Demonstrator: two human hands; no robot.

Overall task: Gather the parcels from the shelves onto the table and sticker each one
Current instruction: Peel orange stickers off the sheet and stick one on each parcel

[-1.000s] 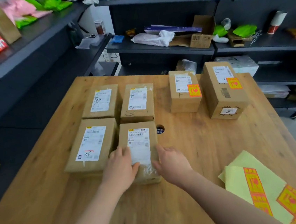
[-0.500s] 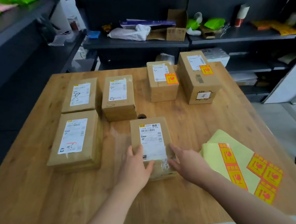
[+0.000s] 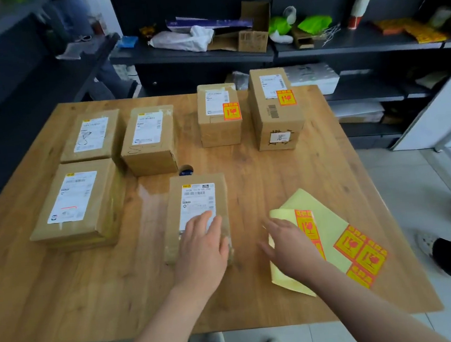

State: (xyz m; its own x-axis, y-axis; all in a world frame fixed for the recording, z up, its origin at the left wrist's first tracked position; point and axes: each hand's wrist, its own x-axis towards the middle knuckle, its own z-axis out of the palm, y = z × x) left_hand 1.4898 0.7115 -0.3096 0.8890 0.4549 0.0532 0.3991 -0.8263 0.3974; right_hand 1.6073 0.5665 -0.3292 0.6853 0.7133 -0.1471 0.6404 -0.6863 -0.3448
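Parcel (image 3: 198,198) at the near centre of the table (image 3: 65,299), long axis laid near-to-far with the label's top turned away, is pressed at its near end by the flat, straight-fingered left hand (image 3: 202,248). The right hand (image 3: 288,247), fingers spread and nothing gripped, is held over the left edge of the sticker sheet (image 3: 333,223) beside it. Six parcels are counted on the table, two bearing orange stickers (image 3: 231,111).
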